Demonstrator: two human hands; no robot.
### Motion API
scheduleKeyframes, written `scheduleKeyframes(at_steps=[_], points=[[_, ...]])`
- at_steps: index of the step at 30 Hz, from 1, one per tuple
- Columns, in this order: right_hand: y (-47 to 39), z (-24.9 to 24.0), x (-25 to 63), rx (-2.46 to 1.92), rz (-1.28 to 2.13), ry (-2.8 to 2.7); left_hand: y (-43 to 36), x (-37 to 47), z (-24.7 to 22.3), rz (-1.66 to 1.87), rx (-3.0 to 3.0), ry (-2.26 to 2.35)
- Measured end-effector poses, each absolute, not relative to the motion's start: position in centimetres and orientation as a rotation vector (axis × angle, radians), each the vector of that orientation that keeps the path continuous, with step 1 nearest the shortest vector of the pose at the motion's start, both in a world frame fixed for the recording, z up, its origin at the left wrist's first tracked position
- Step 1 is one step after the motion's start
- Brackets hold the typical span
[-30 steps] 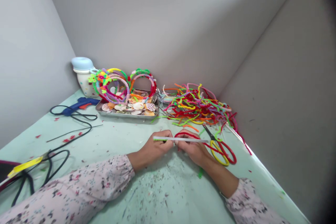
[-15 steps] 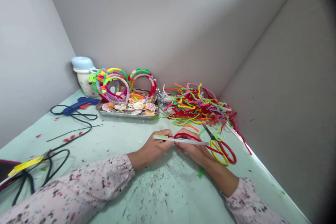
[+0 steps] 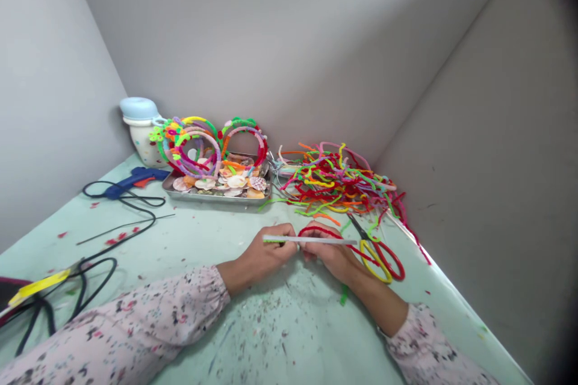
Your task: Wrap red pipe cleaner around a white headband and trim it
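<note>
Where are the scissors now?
In the head view, the scissors lie on the table, right of the right hand, blades toward the pipe-cleaner pile.

Over by the back wall point(image 3: 271, 42) there's a cup point(image 3: 143, 143) with a pale blue lid point(image 3: 138, 108), and in front of it a blue glue gun point(image 3: 130, 182) on its side. A black cord point(image 3: 152, 224) loops around near it, with red scraps point(image 3: 111, 242) scattered about. The metal tray point(image 3: 203, 198) is full of shells point(image 3: 236, 182), and fuzzy, bright headbands point(image 3: 218, 159) stand up on it. To its right I see a tangled heap of pipe cleaners point(image 3: 334, 183), and just in front, open scissors point(image 3: 366, 237) with one yellow and one red handle. A yellow tag point(image 3: 40, 287) sits at the far left of the pale green table point(image 3: 203, 234).
</note>
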State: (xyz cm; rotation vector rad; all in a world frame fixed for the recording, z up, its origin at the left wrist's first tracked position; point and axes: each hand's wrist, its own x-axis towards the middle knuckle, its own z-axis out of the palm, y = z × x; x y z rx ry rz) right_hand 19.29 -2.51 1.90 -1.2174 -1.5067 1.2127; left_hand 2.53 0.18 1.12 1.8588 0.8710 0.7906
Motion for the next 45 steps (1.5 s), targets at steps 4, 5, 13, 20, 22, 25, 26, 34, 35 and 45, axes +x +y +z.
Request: scheduleKeyframes(at_steps=[4,5,13,20,22,25,26,34,35,45], points=[[-2.4,1.5,19.4,-1.19,1.199,-1.504,0.3,2.5,1.0,0.794,1.865,0.903],[-2.5,1.5,19.4,-1.197,1.187,-1.516,0.3,2.4,1.1,0.797,1.871,0.9],[-2.6,1.5,19.5,-1.22,1.186,-1.529,0.4,2.4,1.1,0.777,1.868,0.902],[-2.4,1.1,19.5,-1.186,1.238,-1.488,0.3,2.5,1.0,0.797,1.841,0.893],[-2.4,1.2,19.5,-1.196,1.241,-1.488,0.3,2.4,1.0,0.787,1.839,0.887],[-2.4,1.3,19.5,-1.189,1.238,-1.49,0.3,2.4,1.1,0.779,1.84,0.876],[-2.5,1.4,19.5,-1.186,1.238,-1.491,0.3,2.4,1.1,0.78,1.839,0.874],[-2.7,1.8,19.2,-1.189,1.168,-1.552,0.5,2.3,1.4,0.836,1.811,0.876],[-2.8,1.8,19.1,-1.208,1.148,-1.565,0.5,2.4,1.6,0.848,1.806,0.882],[-3.0,0.7,19.2,-1.362,1.071,-1.392,0.3,2.5,2.0,0.862,1.634,1.008]])
